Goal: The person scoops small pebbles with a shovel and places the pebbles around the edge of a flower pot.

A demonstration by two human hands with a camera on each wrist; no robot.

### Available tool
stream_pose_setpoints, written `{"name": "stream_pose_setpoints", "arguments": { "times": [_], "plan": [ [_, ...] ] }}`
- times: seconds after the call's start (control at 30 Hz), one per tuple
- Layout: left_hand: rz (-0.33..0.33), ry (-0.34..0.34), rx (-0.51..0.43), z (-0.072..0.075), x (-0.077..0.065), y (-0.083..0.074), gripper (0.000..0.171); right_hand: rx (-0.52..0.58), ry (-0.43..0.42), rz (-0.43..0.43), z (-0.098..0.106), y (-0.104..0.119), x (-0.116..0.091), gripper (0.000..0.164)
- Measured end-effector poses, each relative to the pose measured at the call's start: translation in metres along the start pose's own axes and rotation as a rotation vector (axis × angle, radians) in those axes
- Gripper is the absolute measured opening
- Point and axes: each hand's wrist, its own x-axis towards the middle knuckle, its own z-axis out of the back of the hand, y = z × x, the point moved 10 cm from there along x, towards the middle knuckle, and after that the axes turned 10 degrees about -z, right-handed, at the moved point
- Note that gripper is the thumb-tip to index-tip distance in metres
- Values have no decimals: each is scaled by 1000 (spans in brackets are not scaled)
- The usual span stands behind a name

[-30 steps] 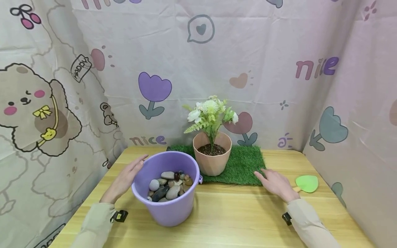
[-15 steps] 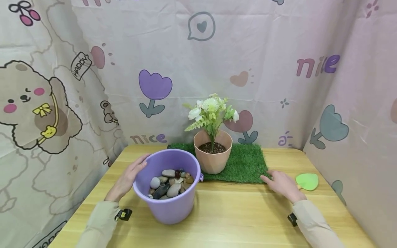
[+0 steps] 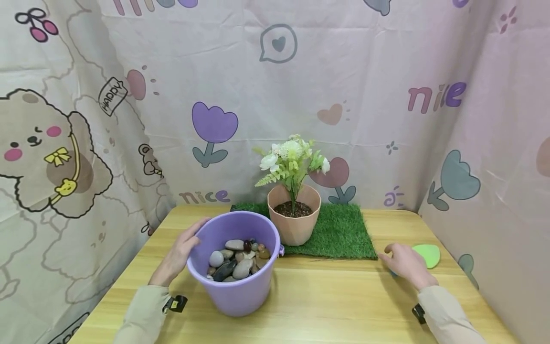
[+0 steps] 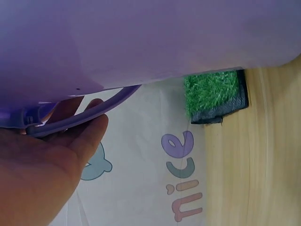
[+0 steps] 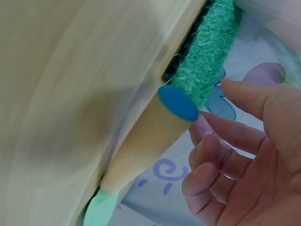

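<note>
Shovel point(image 3: 430, 254) lying on table point(image 3: 326, 306) near grass mat point(image 3: 343, 229); right hand point(image 3: 408, 266) hovering beside its handle point(image 5: 150, 134), thumb and fingers apart. Step looking like pickup; next move probably calling for pinching handle. Left hand point(image 3: 175, 255) resting against bucket point(image 3: 240, 296), not clamped.

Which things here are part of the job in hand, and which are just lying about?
Likely the job:
purple bucket, at the left hand
stones inside it
shovel, by the right hand

Likely just around:
potted flowers
grass mat
</note>
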Motion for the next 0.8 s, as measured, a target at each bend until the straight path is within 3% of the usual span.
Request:
{"name": "stream_pose_setpoints", "arguments": {
  "times": [0.47,0.67,0.8],
  "plan": [
    [-45,-29,8,-16,6,-11,57,-11,18,-57,5,-26,-3,36],
    [-116,-32,93,-24,11,-18,56,-45,67,-119,0,-38,-4,48],
    [-119,-27,115,-32,15,-21,57,-56,106,-141,-5,-41,-5,58]
  ]
}}
